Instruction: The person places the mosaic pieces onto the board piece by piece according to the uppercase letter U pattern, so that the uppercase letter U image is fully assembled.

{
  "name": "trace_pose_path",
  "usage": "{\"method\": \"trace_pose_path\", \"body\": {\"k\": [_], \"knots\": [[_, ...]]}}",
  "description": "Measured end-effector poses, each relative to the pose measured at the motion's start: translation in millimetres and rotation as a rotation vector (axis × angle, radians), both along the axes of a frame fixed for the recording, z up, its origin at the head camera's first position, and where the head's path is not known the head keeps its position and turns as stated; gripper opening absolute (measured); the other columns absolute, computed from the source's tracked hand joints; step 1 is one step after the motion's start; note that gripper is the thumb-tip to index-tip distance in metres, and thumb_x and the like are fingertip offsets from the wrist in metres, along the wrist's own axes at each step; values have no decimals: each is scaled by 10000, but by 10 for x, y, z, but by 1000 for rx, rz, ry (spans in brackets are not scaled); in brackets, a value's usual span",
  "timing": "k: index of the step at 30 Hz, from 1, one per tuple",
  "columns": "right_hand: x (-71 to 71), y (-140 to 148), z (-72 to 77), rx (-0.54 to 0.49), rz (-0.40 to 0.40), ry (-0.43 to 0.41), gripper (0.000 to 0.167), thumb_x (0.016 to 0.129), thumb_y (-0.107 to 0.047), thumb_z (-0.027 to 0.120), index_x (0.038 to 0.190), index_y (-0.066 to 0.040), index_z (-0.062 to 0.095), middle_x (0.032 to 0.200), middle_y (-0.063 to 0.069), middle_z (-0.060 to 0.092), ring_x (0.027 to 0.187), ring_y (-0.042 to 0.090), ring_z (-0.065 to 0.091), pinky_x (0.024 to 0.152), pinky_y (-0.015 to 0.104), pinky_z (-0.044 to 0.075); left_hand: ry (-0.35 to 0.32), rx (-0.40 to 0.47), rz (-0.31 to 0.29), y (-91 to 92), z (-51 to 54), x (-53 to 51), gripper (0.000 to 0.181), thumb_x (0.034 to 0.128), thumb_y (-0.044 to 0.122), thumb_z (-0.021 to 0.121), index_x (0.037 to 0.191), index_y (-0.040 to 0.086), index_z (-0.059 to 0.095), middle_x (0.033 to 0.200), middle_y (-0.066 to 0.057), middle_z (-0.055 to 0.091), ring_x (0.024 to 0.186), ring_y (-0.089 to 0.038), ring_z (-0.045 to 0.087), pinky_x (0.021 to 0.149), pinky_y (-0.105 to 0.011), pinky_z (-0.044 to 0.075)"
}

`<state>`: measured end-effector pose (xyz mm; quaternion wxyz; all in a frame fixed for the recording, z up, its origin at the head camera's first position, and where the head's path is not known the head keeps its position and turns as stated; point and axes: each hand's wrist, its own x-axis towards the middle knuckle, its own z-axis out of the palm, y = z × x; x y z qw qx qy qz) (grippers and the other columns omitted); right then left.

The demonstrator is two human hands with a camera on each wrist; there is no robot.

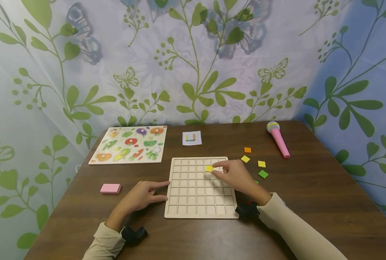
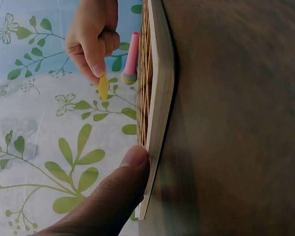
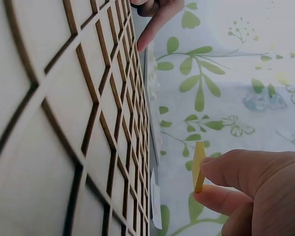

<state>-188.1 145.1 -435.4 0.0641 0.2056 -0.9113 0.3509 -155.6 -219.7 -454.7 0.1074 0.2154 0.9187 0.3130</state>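
A wooden grid board point(image 1: 201, 187) lies at mid-table in the head view. My right hand point(image 1: 235, 177) pinches a yellow square tile point(image 1: 209, 168) between thumb and finger above the board's upper part; in the right wrist view the tile point(image 3: 198, 167) hangs clear of the grid point(image 3: 64, 128). My left hand point(image 1: 141, 196) touches the board's left edge with extended index finger and thumb. The left wrist view shows the thumb point(image 2: 115, 189) against the board's side point(image 2: 162, 73).
Orange point(image 1: 247, 150), yellow point(image 1: 261, 164) and green tiles point(image 1: 263, 174) lie right of the board. Behind it is a pattern card point(image 1: 191, 138). A vegetable puzzle point(image 1: 128, 145) and pink block point(image 1: 110, 188) are left; a pink microphone point(image 1: 279, 140) is back right.
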Motion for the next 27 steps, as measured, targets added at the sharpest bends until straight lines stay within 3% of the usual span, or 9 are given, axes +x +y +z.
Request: {"method": "trace_pose_path", "body": {"k": [10, 18, 27], "knots": [[-40, -177, -12, -8, 21, -14, 261, 928, -275, 769, 1145, -134, 798, 483, -111, 290, 449, 62, 205, 458, 247, 185, 6, 7, -6, 7, 16, 4, 567, 891, 478, 767, 1403, 261, 657, 549, 122, 294, 508, -43, 250, 516, -237, 277], [-136, -293, -35, 3, 55, -8, 266, 947, -292, 749, 1163, -143, 793, 487, -81, 353, 447, 74, 255, 488, 273, 270, 34, 16, -17, -4, 9, 5, 557, 890, 474, 772, 1392, 258, 666, 566, 132, 296, 521, -30, 261, 521, -237, 286], [-197, -432, -65, -13, 71, -20, 286, 953, -290, 741, 1192, -138, 781, 480, -79, 338, 434, 77, 238, 476, 266, 243, 29, 19, -20, -2, 23, 9, 562, 897, 464, 768, 1400, 237, 661, 567, 127, 300, 517, -33, 260, 514, -238, 274]]}}
